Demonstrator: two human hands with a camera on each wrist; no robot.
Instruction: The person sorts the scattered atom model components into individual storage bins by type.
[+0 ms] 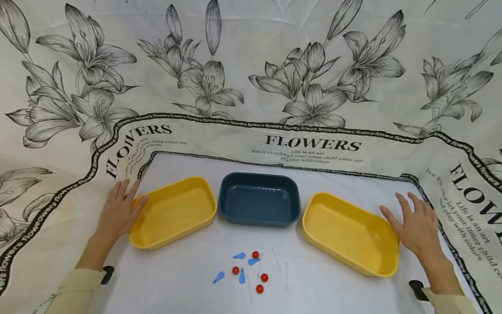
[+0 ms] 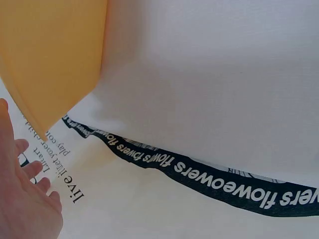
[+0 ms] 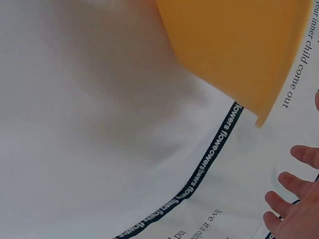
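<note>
My left hand (image 1: pixel 117 211) is at the outer end of the left yellow tray (image 1: pixel 174 211), its thumb at the rim and its fingers spread. In the left wrist view, the same hand (image 2: pixel 30 194) shows beside the tray's wall. At the outer end of the right yellow tray (image 1: pixel 353 235) is my right hand (image 1: pixel 417 224), fingers spread and nothing held; whether it touches the rim I cannot tell. A dark blue tray (image 1: pixel 259 203) stands between the yellow ones. In front of it lie several red beads (image 1: pixel 264 277), small blue drop-shaped pieces (image 1: pixel 218 277) and thin white sticks (image 1: pixel 286 275).
A white table surface (image 1: pixel 172 279) lies under everything. Floral cloth (image 1: pixel 235 139) with printed lettering and a black border surrounds it at the back and both sides. Dark wrist devices (image 1: pixel 418 290) sit by the sleeves.
</note>
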